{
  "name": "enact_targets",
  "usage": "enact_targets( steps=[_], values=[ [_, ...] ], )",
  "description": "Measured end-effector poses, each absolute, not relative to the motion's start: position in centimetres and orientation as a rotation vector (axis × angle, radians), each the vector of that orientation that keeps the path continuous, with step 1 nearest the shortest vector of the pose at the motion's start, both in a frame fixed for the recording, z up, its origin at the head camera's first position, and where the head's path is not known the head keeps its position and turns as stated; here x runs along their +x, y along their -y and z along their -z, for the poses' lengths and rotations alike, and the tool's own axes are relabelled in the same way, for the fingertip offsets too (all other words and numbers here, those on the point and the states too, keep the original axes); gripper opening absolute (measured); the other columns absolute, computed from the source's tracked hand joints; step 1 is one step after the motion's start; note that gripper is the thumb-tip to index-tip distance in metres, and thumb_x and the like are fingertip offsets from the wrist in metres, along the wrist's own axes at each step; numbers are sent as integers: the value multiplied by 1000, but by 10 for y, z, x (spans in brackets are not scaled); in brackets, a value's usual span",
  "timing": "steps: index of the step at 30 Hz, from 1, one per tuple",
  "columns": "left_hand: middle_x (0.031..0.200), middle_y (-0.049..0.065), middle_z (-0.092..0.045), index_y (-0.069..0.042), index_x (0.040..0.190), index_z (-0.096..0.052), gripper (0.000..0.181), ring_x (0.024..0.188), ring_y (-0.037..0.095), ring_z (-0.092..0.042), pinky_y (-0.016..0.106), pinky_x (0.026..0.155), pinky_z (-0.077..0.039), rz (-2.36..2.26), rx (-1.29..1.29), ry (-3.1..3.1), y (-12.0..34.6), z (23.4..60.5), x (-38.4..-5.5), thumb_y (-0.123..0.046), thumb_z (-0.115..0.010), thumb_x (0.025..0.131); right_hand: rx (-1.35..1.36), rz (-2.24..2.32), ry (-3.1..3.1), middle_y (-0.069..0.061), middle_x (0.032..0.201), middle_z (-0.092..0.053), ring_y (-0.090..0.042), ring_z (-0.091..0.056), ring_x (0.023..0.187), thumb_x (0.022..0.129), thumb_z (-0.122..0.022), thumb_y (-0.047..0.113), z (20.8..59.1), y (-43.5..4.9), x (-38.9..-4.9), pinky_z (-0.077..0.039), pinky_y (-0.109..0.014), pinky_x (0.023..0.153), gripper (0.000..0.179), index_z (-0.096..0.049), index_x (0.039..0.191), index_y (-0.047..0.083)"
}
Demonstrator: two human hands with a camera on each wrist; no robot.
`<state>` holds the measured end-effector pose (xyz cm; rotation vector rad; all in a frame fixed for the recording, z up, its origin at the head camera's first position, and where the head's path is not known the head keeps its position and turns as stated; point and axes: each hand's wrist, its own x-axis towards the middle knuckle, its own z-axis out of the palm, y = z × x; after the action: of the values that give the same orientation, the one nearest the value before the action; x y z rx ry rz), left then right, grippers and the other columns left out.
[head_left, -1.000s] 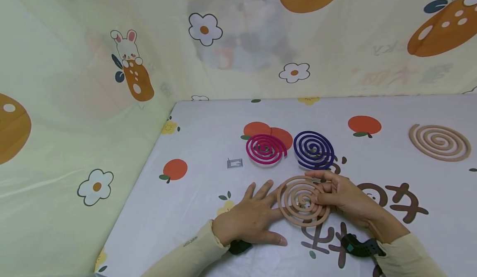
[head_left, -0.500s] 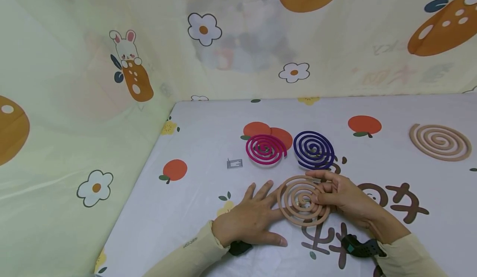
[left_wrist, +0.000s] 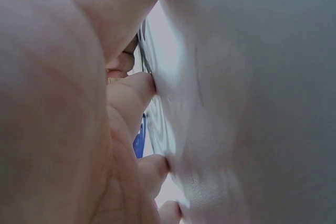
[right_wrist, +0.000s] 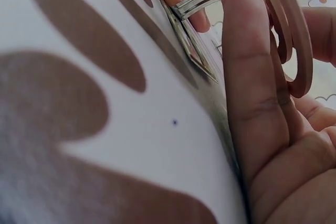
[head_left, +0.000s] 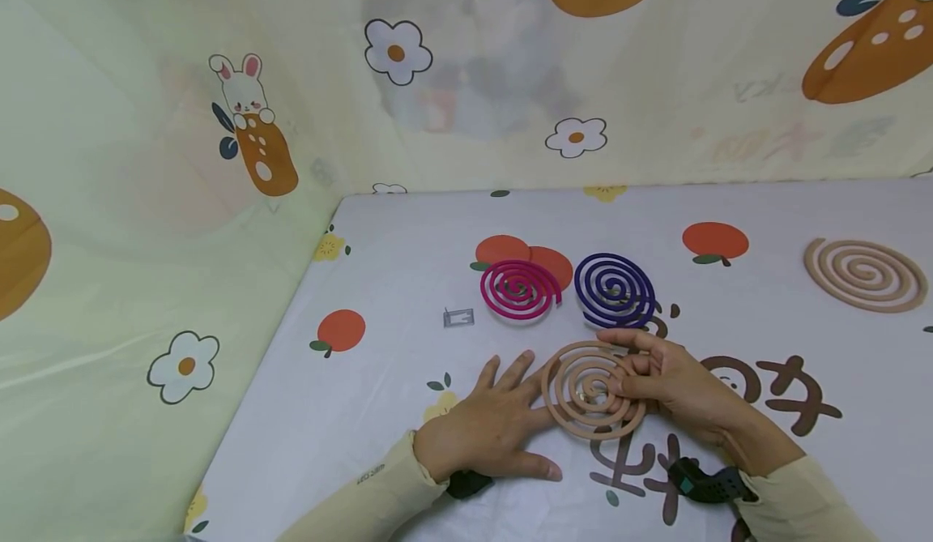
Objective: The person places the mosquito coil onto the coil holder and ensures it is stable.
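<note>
A tan mosquito coil [head_left: 594, 380] is held by its right side in my right hand [head_left: 674, 380], thumb on top and fingers at and under the rim. In the right wrist view, a thin metal coil stand [right_wrist: 195, 51] lies beneath the tan coil, its raised prong reaching toward the coil's centre. My left hand [head_left: 488, 428] lies palm down with fingers spread, the index and middle fingers reaching to the coil's left edge and partly hidden under it. Left fingertips [left_wrist: 143, 83] touch the tabletop in the left wrist view, close to a thin metal edge.
Behind the hands are a pink mosquito coil [head_left: 521, 289] and a dark blue one [head_left: 615, 289], side by side. Left of the pink coil lies a flat grey metal stand [head_left: 458, 317]. Another tan coil [head_left: 866, 276] rests at far right. Patterned cloth walls [head_left: 466, 153] border the table.
The head view has shifted very slightly. Both hands and the tan coil keep practically the same place and hold.
</note>
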<state>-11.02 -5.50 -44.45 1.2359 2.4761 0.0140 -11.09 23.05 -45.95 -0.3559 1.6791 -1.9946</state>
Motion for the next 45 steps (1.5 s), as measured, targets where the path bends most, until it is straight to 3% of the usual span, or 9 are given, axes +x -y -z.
enact_targets(
  steps=[45],
  values=[
    [176,-1,0,-47,164,-12,89,162,35,2,67,124,-13,-16,1250,-2487,56,442,-108,-80,-52,91,-209,1940,-1738,-9,91,-72,-17,-71,82,98,-69,2,455,-227,-111,-62,-31,72,76,-21,155,-10]
  ],
)
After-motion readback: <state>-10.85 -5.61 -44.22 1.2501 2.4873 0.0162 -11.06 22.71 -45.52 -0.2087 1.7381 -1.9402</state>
